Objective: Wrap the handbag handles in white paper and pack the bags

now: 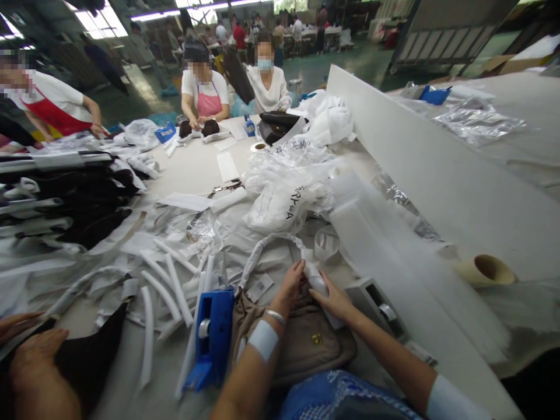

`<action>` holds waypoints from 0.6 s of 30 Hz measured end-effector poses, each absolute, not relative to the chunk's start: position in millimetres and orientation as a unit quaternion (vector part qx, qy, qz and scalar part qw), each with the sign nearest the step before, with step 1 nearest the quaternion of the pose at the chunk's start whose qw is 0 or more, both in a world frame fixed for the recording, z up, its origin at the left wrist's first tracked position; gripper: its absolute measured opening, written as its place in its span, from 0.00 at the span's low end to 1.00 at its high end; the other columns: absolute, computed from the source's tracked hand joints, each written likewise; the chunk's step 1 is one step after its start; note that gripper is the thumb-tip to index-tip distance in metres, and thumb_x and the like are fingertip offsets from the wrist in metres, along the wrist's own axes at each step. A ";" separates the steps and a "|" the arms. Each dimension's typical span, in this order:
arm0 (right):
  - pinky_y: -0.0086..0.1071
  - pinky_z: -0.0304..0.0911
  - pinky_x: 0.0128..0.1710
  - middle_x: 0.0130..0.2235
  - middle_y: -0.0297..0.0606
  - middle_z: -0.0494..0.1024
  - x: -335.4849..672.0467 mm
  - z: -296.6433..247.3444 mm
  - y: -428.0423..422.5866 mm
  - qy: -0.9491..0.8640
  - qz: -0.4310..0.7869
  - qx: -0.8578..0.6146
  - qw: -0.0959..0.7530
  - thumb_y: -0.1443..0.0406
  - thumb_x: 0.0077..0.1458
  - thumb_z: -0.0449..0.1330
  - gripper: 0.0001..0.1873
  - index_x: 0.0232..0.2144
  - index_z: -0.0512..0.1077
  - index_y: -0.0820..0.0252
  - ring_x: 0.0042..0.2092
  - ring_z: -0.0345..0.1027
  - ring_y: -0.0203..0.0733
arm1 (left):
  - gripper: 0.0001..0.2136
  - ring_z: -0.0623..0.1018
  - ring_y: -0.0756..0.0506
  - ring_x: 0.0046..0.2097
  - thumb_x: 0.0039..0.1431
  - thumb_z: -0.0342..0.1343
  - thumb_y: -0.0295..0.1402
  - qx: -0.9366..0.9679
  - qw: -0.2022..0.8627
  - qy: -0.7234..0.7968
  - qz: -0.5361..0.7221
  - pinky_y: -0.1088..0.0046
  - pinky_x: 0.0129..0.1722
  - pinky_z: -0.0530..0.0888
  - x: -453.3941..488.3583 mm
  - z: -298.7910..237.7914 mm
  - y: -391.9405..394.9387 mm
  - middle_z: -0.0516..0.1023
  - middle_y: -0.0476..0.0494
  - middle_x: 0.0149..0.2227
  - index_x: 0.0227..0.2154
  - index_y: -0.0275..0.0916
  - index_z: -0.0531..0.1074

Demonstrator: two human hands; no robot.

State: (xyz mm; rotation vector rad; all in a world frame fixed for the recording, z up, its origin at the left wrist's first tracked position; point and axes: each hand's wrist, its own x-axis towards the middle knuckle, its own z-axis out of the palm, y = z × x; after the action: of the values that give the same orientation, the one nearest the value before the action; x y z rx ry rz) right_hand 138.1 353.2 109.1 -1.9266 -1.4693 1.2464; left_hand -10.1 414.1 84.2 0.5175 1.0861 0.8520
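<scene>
A taupe handbag (306,350) with a gold-coloured clasp lies in front of me. Its handle (266,245) arches up, wrapped in white sheeting. My left hand (292,283) pinches the handle's right side where the white wrap is. Just to the right, my right hand (332,298) has its fingers curled around the lower part of the same wrapped section. A small white label card (259,288) lies inside the handle's loop. The wrap's lower end partly hides behind my fingers.
A blue tape dispenser (214,326) stands left of the bag, a grey tape dispenser (378,309) right. White foam tubes (164,286) lie farther left. Another person's hands (39,356) work on a black bag at lower left. A white board (429,157) slants along the right.
</scene>
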 end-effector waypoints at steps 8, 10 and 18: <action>0.46 0.57 0.63 0.66 0.51 0.61 137.0 94.9 345.9 -0.659 0.221 -0.682 0.227 0.62 0.60 0.51 0.33 0.67 0.54 0.63 0.65 0.57 0.52 | 0.22 0.80 0.40 0.45 0.51 0.66 0.43 0.332 0.641 0.519 0.458 0.65 0.47 0.74 11.2 82.7 432.2 0.81 0.35 0.46 0.45 0.34 0.77; 0.48 0.53 0.64 0.68 0.48 0.57 133.4 94.4 346.6 -0.711 0.143 -0.651 0.223 0.63 0.62 0.50 0.31 0.66 0.56 0.60 0.68 0.51 0.53 | 0.19 0.80 0.39 0.47 0.52 0.65 0.41 0.364 0.607 0.531 0.466 0.62 0.49 0.74 3.3 86.7 428.3 0.81 0.34 0.46 0.43 0.35 0.78; 0.52 0.62 0.56 0.55 0.57 0.74 147.8 81.9 363.3 -0.747 0.103 -0.643 0.135 0.62 0.59 0.53 0.27 0.58 0.67 0.67 0.57 0.67 0.59 | 0.13 0.77 0.41 0.52 0.62 0.52 0.30 0.438 0.368 0.688 0.447 0.61 0.58 0.68 -127.5 120.2 374.4 0.79 0.37 0.49 0.46 0.37 0.77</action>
State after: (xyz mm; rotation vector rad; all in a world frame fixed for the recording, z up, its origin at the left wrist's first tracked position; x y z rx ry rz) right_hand 147.8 363.3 81.9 -1.8622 -2.1653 0.2994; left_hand -127.5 374.4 120.2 1.1261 1.7660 1.1472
